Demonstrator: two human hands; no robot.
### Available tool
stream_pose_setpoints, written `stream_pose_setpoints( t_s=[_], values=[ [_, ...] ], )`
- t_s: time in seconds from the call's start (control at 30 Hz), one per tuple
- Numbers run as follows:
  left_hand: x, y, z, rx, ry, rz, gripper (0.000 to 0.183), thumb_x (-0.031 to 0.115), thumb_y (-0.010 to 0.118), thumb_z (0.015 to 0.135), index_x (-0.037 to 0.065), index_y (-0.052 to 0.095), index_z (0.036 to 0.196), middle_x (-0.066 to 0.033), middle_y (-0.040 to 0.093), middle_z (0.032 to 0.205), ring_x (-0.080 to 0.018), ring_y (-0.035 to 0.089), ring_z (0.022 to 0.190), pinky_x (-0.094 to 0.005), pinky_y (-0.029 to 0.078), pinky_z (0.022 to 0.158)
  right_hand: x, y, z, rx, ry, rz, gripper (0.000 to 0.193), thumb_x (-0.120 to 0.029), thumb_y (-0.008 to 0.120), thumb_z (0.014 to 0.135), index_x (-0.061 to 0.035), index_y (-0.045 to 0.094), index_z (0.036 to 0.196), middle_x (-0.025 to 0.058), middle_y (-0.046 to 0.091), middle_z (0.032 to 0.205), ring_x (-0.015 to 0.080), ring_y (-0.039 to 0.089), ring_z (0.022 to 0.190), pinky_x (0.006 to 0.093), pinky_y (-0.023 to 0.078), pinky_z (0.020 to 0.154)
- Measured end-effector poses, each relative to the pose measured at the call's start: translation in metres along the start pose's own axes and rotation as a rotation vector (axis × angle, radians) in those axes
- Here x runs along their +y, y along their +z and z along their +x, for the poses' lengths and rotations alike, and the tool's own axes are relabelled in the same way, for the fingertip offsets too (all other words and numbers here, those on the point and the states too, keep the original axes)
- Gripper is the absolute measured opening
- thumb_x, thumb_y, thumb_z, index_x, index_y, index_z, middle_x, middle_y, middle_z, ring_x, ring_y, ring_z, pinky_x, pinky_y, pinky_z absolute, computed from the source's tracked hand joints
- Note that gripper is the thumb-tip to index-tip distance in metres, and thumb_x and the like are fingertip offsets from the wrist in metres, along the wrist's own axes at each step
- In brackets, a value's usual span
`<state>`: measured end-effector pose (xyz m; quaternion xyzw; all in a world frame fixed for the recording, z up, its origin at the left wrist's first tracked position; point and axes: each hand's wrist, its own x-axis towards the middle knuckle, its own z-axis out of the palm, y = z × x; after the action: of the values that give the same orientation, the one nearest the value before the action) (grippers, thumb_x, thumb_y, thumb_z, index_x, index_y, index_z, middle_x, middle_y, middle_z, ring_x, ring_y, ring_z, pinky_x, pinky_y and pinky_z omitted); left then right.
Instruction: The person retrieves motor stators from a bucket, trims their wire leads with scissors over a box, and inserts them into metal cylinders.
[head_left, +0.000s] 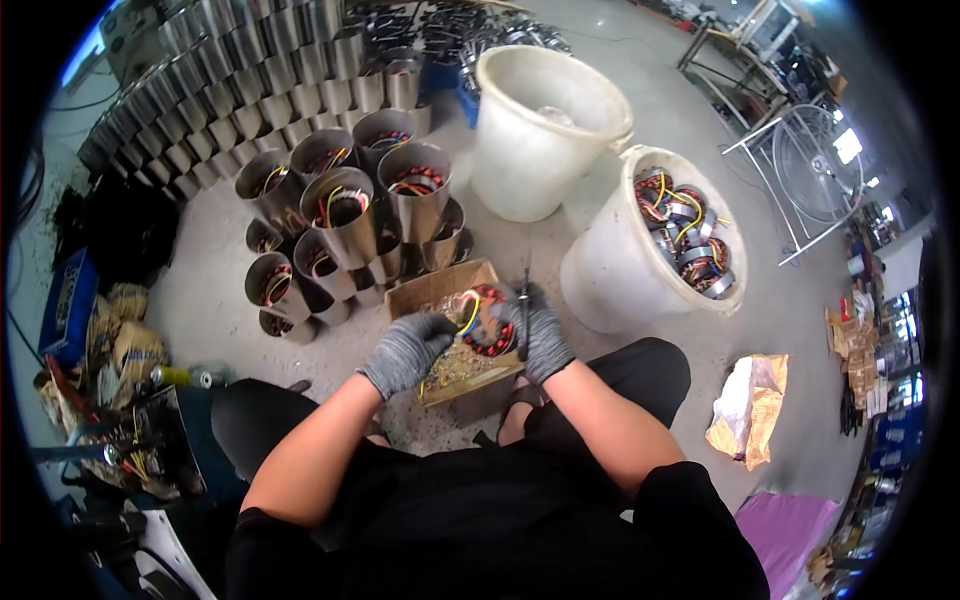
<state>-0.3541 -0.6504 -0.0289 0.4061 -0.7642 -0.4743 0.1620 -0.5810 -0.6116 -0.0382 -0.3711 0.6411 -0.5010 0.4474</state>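
Observation:
A motor stator (pixel 491 347) with red and black windings and yellow, blue and white leads is held over an open cardboard box (pixel 470 389). My left hand (pixel 412 352), in a grey knit glove, is closed beside the stator's leads; its fingertips are partly hidden, and what they pinch cannot be made out. My right hand (pixel 541 338), gloved alike, is closed around a slim dark hand tool (pixel 525 318) that points away from me. Its fingers also lie against the stator's right side. Small yellowish scraps (pixel 455 368) cover the bottom of the box.
Metal cylinders (pixel 340 232) with wound stators inside stand ahead to the left, before stacked rows of cylinders (pixel 250 85). A white bucket of stators (pixel 610 260) stands to the right, another white bucket (pixel 515 160) behind it. Crumpled brown paper (pixel 765 400) lies at right.

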Motion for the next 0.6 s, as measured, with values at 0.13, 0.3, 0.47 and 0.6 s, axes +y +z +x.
stream_pose_setpoints(
  t_s=[0.13,0.3,0.47,0.6],
  values=[
    [-0.011,-0.032,0.000,0.329,0.147,0.334,0.014,0.014,0.066,0.086,0.005,0.068,0.096,-0.0181,0.066,0.091,-0.0357,0.064,0.086,-0.0421,0.051,0.077,-0.013,-0.009,-0.004,-0.022,0.050,0.321,0.053,-0.005,0.082,0.069,0.0039,0.056,0.114,0.0109,0.067,0.098,0.0200,0.065,0.079,0.0307,0.055,0.070],
    [-0.015,-0.058,0.017,0.560,0.113,0.107,0.017,0.016,0.063,0.092,0.001,0.066,0.098,-0.0102,0.067,0.079,-0.0236,0.065,0.071,-0.0355,0.051,0.067,-0.013,-0.008,-0.010,-0.093,0.062,0.345,0.049,0.001,0.076,0.072,-0.0009,0.054,0.115,0.0082,0.064,0.094,0.0176,0.064,0.077,0.0282,0.056,0.068],
    [-0.042,-0.113,0.019,0.231,0.100,-1.434,0.036,0.040,0.056,0.096,0.007,0.060,0.110,0.0006,0.058,0.081,-0.0093,0.052,0.070,-0.0222,0.039,0.056,-0.005,-0.026,-0.003,-0.248,0.189,0.444,0.042,-0.019,0.072,0.077,0.0031,0.061,0.111,0.0101,0.067,0.091,0.0201,0.065,0.077,0.0314,0.056,0.071],
    [-0.020,-0.095,0.014,0.734,-0.255,-0.961,0.022,0.025,0.061,0.092,0.004,0.064,0.100,-0.0023,0.062,0.081,-0.0108,0.057,0.065,-0.0236,0.047,0.060,0.001,-0.037,0.001,-0.346,0.309,0.416,0.049,-0.025,0.064,0.080,0.0075,0.061,0.116,0.0186,0.069,0.101,0.0282,0.070,0.088,0.0396,0.059,0.083]
  ],
)
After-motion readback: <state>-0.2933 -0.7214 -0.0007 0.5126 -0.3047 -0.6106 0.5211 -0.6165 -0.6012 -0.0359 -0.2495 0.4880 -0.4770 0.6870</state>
